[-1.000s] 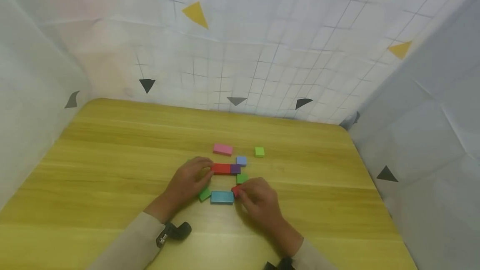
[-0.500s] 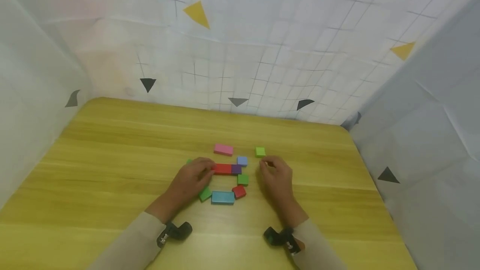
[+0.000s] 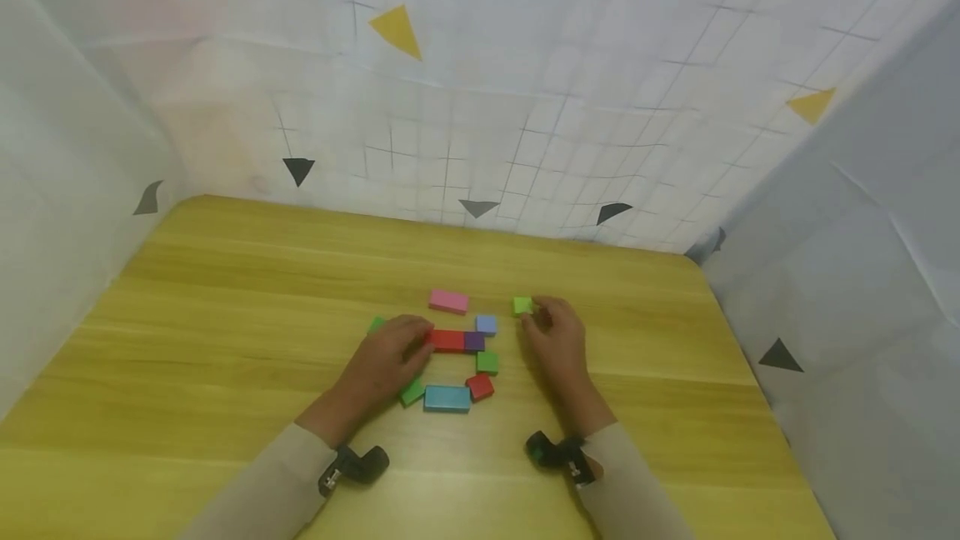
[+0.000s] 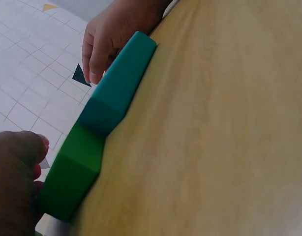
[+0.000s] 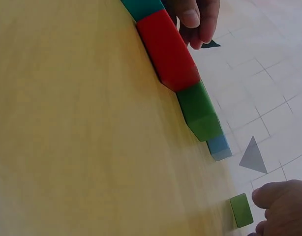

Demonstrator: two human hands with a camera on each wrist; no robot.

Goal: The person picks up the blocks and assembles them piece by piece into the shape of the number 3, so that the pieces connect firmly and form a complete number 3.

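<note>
In the head view, my left hand [image 3: 386, 357] pinches the left end of a long red block [image 3: 448, 341] between thumb and fingers. A purple block [image 3: 474, 342] adjoins that block's right end. My right hand [image 3: 557, 344] is beside a lime green block [image 3: 522, 307], thumb and index fingertip right at its right side. The right wrist view has a small gap between this lime block [image 5: 241, 210] and the nearest fingertip. Below the red block lie a green block [image 3: 412, 392], a light blue block [image 3: 447, 399] and a small red block [image 3: 480, 387], end to end.
A pink block [image 3: 448, 301] lies behind the long red one. A pale blue block [image 3: 486, 325] and a green block [image 3: 487, 362] sit by the purple one. Another green block [image 3: 377, 324] is partly hidden behind my left hand. White sheeting [image 3: 480, 107] borders the wooden table [image 3: 225, 290].
My right hand has let go of the small red block and moved away from me to the lime green block. My left hand has stayed at the long red block.
</note>
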